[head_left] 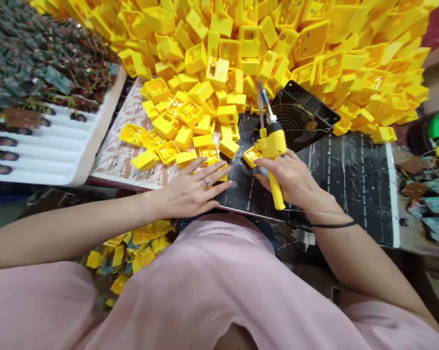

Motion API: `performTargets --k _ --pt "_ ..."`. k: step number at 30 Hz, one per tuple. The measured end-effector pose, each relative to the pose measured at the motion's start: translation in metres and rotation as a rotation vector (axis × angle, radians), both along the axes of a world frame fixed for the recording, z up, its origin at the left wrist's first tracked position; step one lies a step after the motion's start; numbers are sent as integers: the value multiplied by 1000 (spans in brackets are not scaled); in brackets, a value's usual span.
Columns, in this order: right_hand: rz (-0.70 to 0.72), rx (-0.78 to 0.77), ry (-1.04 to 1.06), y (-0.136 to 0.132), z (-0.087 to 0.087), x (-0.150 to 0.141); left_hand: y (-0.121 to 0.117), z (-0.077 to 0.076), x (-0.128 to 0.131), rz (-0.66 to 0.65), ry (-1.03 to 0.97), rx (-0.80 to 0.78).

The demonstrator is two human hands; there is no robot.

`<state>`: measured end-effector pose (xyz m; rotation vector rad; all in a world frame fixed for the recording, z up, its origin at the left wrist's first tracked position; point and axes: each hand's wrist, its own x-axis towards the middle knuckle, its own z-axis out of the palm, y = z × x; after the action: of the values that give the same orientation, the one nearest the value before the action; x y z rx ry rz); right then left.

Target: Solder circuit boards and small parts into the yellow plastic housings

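Note:
My left hand (194, 187), with a ring on one finger, lies with its fingers spread at the front edge of the table. Its fingertips touch or cover yellow plastic housings (209, 153) at the near side of the pile. In my right hand (294, 180) is a yellow soldering gun (272, 145), its metal tip pointing up and away from me. Just left of the gun, by the right thumb, a single yellow housing (251, 156) rests on the black mat (241, 182). Part of the gun's handle is hidden by my fingers.
A large heap of yellow housings (248, 48) covers the back. Behind the gun stands a black fan (299, 116). To the left, a white foam tray (59, 146) bears wired circuit boards (41, 73). More boards (438, 204) lie at the right; a lower pile of yellow parts (143, 248) sits below the table.

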<state>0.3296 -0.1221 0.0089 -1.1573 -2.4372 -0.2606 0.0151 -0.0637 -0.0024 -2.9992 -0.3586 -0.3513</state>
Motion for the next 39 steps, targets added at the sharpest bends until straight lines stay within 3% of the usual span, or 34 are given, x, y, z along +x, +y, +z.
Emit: performTargets --k 2,5,8,10,12,14,17,20,22,27,31,33,36,39 --pt "63 -139 -50 17 -7 -3 5 -7 -7 -17 88 -101" --pt "39 -224 -94 32 -12 -1 43 -4 -20 -96 179 -289" --pt "-65 -203 -96 20 -11 0 75 5 -35 -108 149 -314" --pt "-111 -172 -47 -1 -10 -6 80 8 -37 -76 66 -248" --pt "-135 -136 41 -22 -11 -15 72 9 -28 30 -44 -168" --pt "-159 -115 112 -38 -16 -26 58 9 -6 218 -116 -137" --pt "-198 -94 194 -50 -27 -37 40 12 39 448 -41 -188" --pt "-219 -85 248 -54 -36 -40 35 22 73 474 39 -189" --pt "-224 -78 265 -57 -38 -37 36 29 82 419 83 -167" --pt "-241 -83 339 -65 -36 -29 27 36 69 92 296 -250" --pt "-226 -96 337 -64 -39 -29 13 23 44 -102 218 -435" --pt "-226 -108 345 -62 -42 -30 4 18 35 -52 128 -449" --pt "-233 -119 350 -60 -45 -30 -13 13 30 167 17 -350" --pt "-249 -121 322 -59 -45 -32 -24 11 33 353 49 -235"
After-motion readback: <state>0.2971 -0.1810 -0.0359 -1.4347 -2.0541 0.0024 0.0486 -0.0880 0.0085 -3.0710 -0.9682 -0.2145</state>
